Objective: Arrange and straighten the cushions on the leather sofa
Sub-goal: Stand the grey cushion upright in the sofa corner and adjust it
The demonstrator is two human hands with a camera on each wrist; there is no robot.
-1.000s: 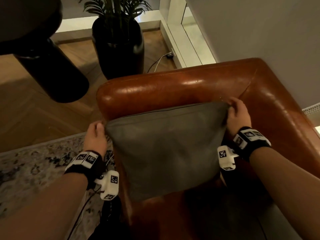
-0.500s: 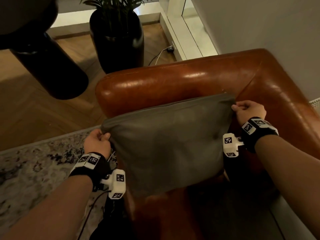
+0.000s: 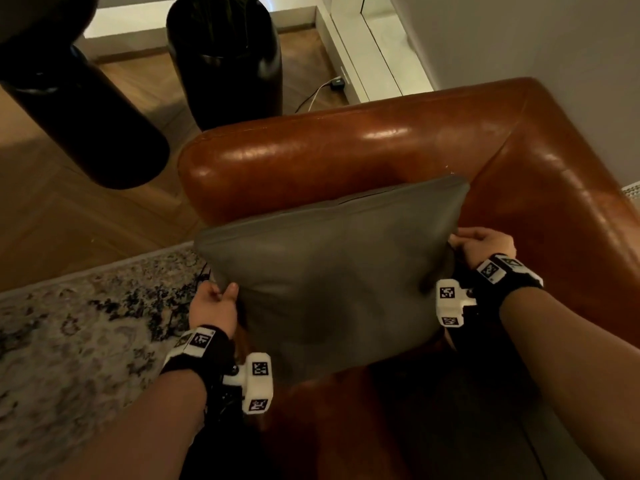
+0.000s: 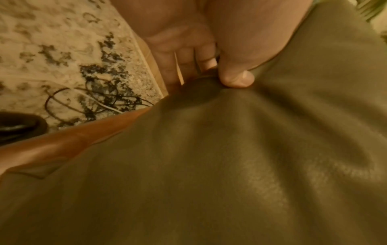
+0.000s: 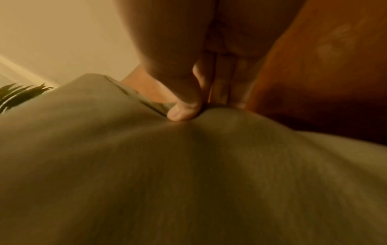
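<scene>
You hold the grey cushion (image 3: 332, 282) upright in the far corner of the leather sofa (image 3: 346, 147). Your left hand (image 3: 213, 308) pinches its left edge, your right hand (image 3: 483, 245) its right. Only the wrist views show each thumb pressed into the fabric; only the left one shows cables (image 4: 87, 97) on the rug (image 4: 54, 49).

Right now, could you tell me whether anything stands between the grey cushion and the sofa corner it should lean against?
Nothing visible does. The left hand and right hand pinch the grey cushion by its side edges, and the leather sofa behind it looks bare.
</scene>
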